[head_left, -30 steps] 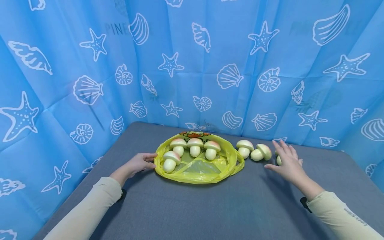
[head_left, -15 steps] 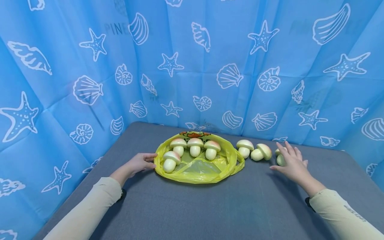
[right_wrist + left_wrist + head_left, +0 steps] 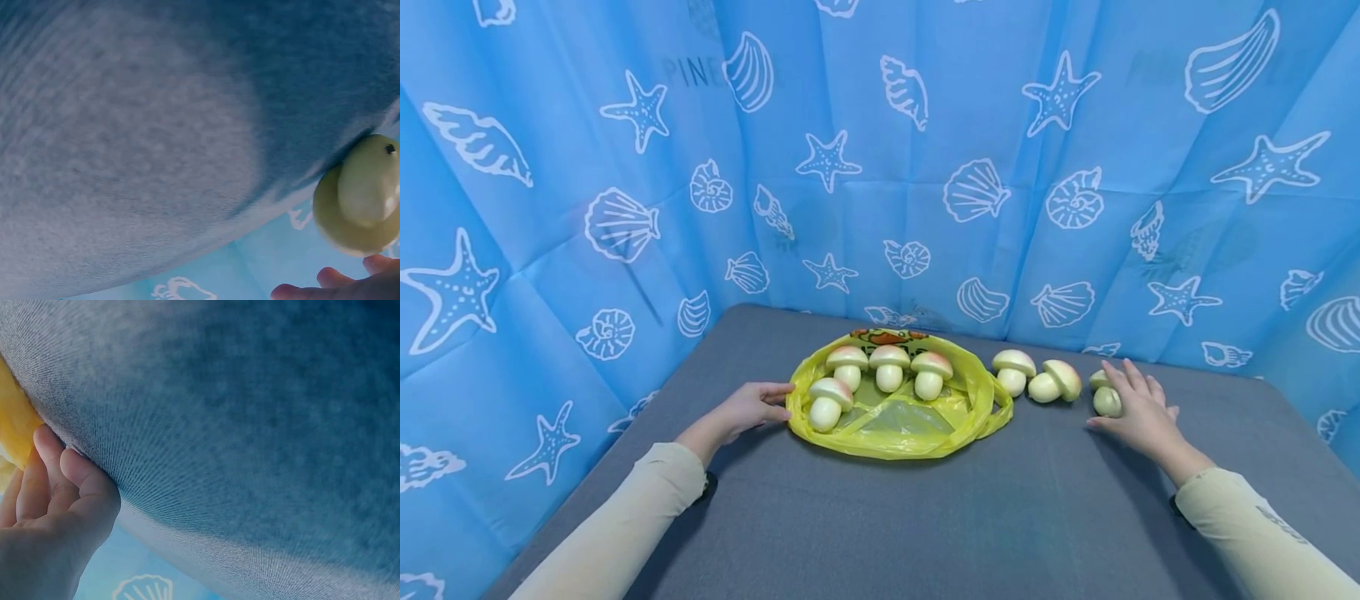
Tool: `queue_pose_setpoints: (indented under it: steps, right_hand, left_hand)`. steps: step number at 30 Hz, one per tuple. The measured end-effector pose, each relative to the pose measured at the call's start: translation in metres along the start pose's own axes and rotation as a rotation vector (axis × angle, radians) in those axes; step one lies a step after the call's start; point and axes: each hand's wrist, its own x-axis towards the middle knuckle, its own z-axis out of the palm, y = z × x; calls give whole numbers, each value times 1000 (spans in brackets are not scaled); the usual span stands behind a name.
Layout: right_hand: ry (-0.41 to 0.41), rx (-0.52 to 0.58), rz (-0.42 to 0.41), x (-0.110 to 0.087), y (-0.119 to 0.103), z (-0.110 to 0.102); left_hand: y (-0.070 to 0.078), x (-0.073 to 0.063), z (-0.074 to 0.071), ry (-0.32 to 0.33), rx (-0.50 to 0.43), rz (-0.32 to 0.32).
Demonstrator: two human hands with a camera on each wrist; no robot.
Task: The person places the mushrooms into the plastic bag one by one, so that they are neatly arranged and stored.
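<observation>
Grey table (image 3: 962, 517), blue curtain (image 3: 880, 208) at 12 o'clock. Left hand (image 3: 741, 414) touches bag (image 3: 891, 444), can't tell if pinching; right hand (image 3: 1142, 421) spread, mushroom (image 3: 1107, 402) at its 10.

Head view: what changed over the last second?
Right hand shifted right, uncovering more of the far-right mushroom; no clear grip on it visible. Unchanged: left hand at the rim of the yellow bag, four mushrooms inside, two mushrooms between bag and right hand.
</observation>
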Motion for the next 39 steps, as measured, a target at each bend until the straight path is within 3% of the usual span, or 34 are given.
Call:
queue_pose_setpoints:
  steps: [17, 28, 39]
  right_hand:
    - [-18, -16, 41, 8, 9, 4]
    - [19, -5, -2, 12, 14, 4]
    - [36, 34, -15, 5, 5, -2]
  left_hand:
    - [1, -1, -1, -17, -8, -2]
    - [2, 0, -1, -26, -10, 8]
    - [3, -2, -1, -25, -25, 9]
